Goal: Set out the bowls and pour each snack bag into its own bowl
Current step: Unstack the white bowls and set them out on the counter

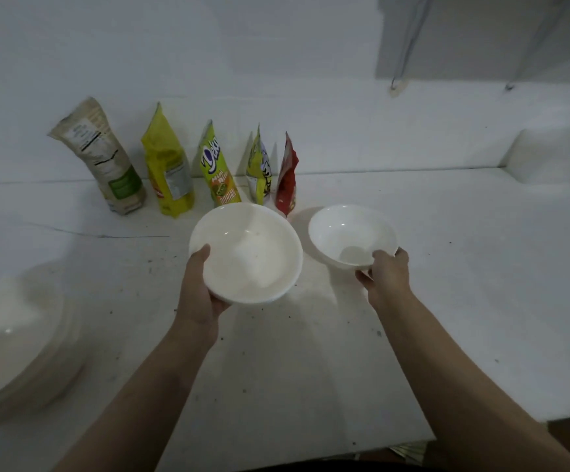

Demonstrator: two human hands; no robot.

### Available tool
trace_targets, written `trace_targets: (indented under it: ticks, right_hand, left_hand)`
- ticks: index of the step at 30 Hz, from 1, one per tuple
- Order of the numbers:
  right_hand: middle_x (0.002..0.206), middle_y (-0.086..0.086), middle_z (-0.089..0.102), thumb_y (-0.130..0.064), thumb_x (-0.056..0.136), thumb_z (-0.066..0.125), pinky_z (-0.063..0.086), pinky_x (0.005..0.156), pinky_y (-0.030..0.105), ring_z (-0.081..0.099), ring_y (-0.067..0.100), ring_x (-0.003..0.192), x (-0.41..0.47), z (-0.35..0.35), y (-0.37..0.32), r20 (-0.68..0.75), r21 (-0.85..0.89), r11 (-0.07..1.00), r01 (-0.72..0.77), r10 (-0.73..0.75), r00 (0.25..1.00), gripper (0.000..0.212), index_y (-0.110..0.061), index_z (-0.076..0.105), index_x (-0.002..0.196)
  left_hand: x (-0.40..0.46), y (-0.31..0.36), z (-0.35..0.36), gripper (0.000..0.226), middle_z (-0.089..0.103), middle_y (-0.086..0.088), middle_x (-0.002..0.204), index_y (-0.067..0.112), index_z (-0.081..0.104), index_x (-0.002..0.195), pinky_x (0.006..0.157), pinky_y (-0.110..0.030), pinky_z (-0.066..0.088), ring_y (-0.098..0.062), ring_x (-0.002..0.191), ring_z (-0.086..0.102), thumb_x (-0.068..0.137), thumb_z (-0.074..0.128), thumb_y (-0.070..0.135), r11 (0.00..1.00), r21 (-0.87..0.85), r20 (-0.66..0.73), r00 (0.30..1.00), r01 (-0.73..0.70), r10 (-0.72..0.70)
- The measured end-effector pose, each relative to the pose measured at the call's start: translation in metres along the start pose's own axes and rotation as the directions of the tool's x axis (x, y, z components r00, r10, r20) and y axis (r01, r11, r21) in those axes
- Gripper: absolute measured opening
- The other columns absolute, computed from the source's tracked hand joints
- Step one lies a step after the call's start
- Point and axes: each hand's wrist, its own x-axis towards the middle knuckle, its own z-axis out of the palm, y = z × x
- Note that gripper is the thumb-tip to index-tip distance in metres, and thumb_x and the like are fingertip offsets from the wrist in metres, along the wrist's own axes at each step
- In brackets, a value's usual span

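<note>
My left hand (202, 284) grips the near left rim of a large white bowl (253, 247), thumb inside the rim, holding it above the white table (311, 352). My right hand (384, 274) pinches the near rim of a smaller white bowl (348, 233), tilted toward me. Both bowls are empty. Several snack bags stand in a row against the wall behind them: a beige bag (101, 158), a yellow bag (168, 165), a green-yellow bag (217, 168), a small yellow bag (259, 168) and a red bag (287, 178).
A stack of white bowls or plates (14, 342) sits blurred at the left edge. The table's front edge (413, 441) runs near the bottom right. A white ledge (549, 155) rises at the far right by the wall.
</note>
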Motion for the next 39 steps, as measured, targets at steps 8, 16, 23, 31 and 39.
trace_targets:
  ticks: [8, 16, 23, 31, 39]
  right_hand:
    - [0.139, 0.007, 0.049, -0.020, 0.101, 0.050, 0.057, 0.078, 0.036, 0.062, 0.027, 0.109, 0.016, -0.025, 0.025, 0.029, 0.164, 0.986, -0.026, 0.021, 0.999, 0.055, -0.020, 0.028, 0.151]
    - [0.113, 0.006, 0.061, -0.027, 0.100, 0.050, 0.053, 0.069, 0.036, 0.059, 0.025, 0.086, -0.041, -0.001, 0.045, 0.362, -0.153, 0.951, -0.270, 0.308, 0.880, 0.024, -0.012, 0.061, 0.116]
    - [0.109, -0.009, 0.054, -0.020, 0.091, 0.062, 0.060, 0.061, 0.026, 0.063, 0.018, 0.087, -0.047, 0.037, 0.041, 0.679, -0.488, 0.697, 0.525, -0.074, 0.730, 0.044, -0.025, 0.054, 0.134]
    - [0.112, -0.007, 0.049, -0.020, 0.099, 0.050, 0.059, 0.080, 0.035, 0.063, 0.017, 0.094, -0.056, 0.077, 0.039, 0.700, -0.445, 0.506, 0.738, -0.318, 0.640, 0.044, -0.028, 0.049, 0.142]
    - [0.105, -0.006, 0.056, -0.017, 0.100, 0.048, 0.059, 0.052, 0.025, 0.066, 0.015, 0.089, -0.069, 0.087, 0.032, 0.581, -0.290, 0.801, 0.523, -0.286, 0.762, 0.012, -0.018, 0.050, 0.112]
  left_hand:
    - [0.001, -0.027, 0.017, 0.045, 0.064, -0.001, 0.121, 0.031, 0.044, 0.140, 0.091, -0.053, 0.053, -0.028, 0.112, 0.060, 0.097, 0.047, 0.043, 0.998, 0.059, -0.047, 0.999, -0.005, 0.008]
    - [-0.003, -0.039, 0.011, 0.038, 0.062, -0.004, 0.127, 0.030, 0.050, 0.133, 0.094, -0.053, 0.050, -0.029, 0.116, 0.058, 0.095, 0.049, 0.036, 0.997, 0.077, -0.094, 0.996, 0.017, -0.010]
    - [-0.008, -0.027, -0.007, 0.065, 0.058, -0.007, 0.132, 0.028, 0.046, 0.137, 0.088, -0.053, 0.054, -0.031, 0.117, 0.056, 0.076, 0.056, 0.050, 0.993, 0.110, -0.149, 0.987, -0.040, 0.056]
    - [0.002, -0.002, -0.030, 0.049, 0.055, 0.000, 0.137, 0.037, 0.040, 0.144, 0.094, -0.055, 0.051, -0.028, 0.118, 0.055, 0.099, 0.034, 0.056, 0.990, 0.116, -0.214, 0.972, -0.076, 0.099]
    - [0.005, 0.011, -0.050, 0.054, 0.058, 0.001, 0.133, 0.037, 0.041, 0.144, 0.096, -0.058, 0.049, -0.027, 0.115, 0.058, 0.097, 0.032, 0.062, 0.996, 0.080, -0.171, 0.984, -0.042, 0.055]
